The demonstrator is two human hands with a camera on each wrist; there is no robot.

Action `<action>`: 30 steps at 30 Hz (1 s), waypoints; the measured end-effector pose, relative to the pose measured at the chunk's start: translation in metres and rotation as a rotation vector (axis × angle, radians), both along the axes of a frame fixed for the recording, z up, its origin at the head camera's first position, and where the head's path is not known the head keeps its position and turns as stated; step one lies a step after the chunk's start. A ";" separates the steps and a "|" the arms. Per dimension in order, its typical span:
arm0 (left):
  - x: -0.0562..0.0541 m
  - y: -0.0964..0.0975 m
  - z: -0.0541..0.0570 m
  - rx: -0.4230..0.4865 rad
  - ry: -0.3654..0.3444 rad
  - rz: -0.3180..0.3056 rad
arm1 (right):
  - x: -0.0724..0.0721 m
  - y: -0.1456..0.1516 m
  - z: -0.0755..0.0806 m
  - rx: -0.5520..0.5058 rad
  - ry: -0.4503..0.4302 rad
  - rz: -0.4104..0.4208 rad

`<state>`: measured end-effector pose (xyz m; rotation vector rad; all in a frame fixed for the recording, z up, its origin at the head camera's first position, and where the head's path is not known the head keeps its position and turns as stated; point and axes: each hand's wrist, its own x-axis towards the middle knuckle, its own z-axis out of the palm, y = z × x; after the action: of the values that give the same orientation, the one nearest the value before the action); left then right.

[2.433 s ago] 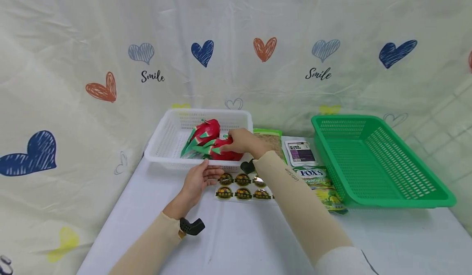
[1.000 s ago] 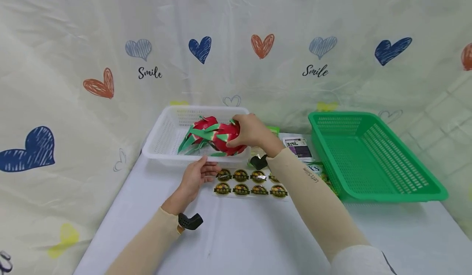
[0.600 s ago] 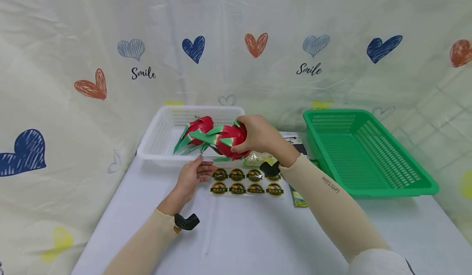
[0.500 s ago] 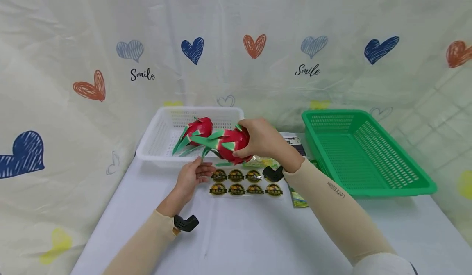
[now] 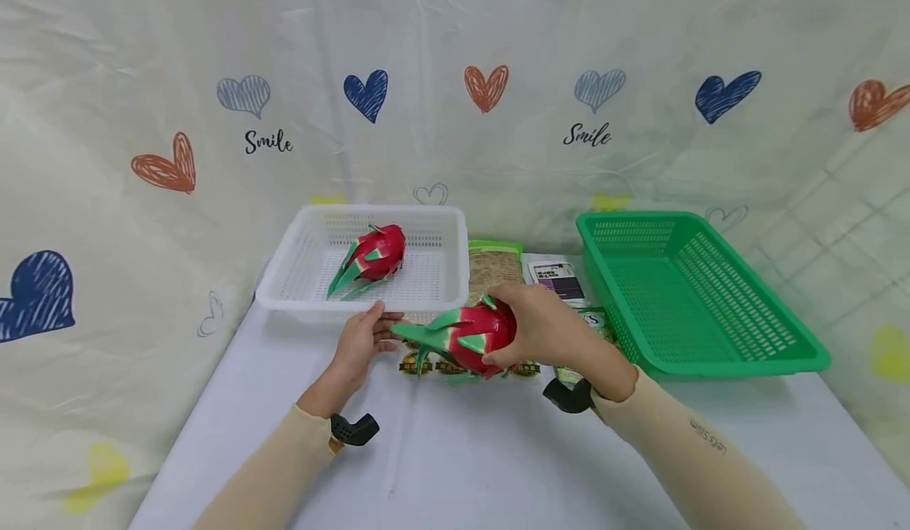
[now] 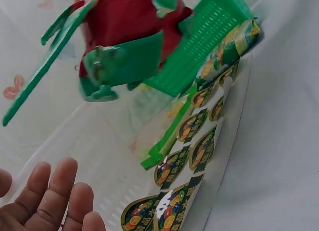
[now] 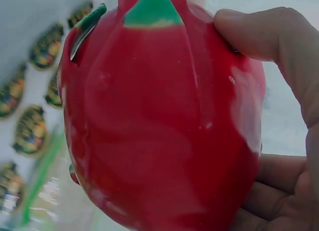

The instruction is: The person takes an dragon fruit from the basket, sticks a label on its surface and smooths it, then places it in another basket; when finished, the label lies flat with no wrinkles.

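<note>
My right hand (image 5: 543,325) grips a red dragon fruit (image 5: 483,332) with green leaf tips, holding it over a sheet of round fruit stickers (image 6: 172,166). In the right wrist view the thumb (image 7: 249,34) lies on one side of the fruit and fingers show behind it. The leafy end points left, towards my left hand (image 5: 353,348). That hand stays at the front rim of the white basket (image 5: 341,306), its fingers relaxed and holding nothing. Inside the basket lies a second dragon fruit (image 5: 382,253). Part of the sticker sheet is hidden under the held fruit.
A green basket (image 5: 746,369) stands at the right. Between the two baskets lie a green-edged bag (image 5: 490,260), a white and purple packet (image 5: 560,279) and a yellow-green printed bag (image 5: 600,321). A heart-printed curtain (image 5: 419,16) hangs behind the table.
My right hand has lifted one dragon fruit out of the white basket and brought it right and nearer, over the stickers. The left hand remains by the basket's front rim.
</note>
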<state>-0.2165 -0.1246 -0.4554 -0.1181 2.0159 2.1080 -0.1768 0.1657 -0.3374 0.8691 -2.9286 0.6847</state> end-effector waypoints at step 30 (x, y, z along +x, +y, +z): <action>-0.002 -0.001 -0.004 -0.004 0.013 -0.011 | 0.075 0.025 -0.052 0.136 -0.219 -0.139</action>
<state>-0.2187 -0.1261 -0.4597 -0.0942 2.0232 2.1034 -0.1014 0.1908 -0.3899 0.6259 -3.2251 0.6144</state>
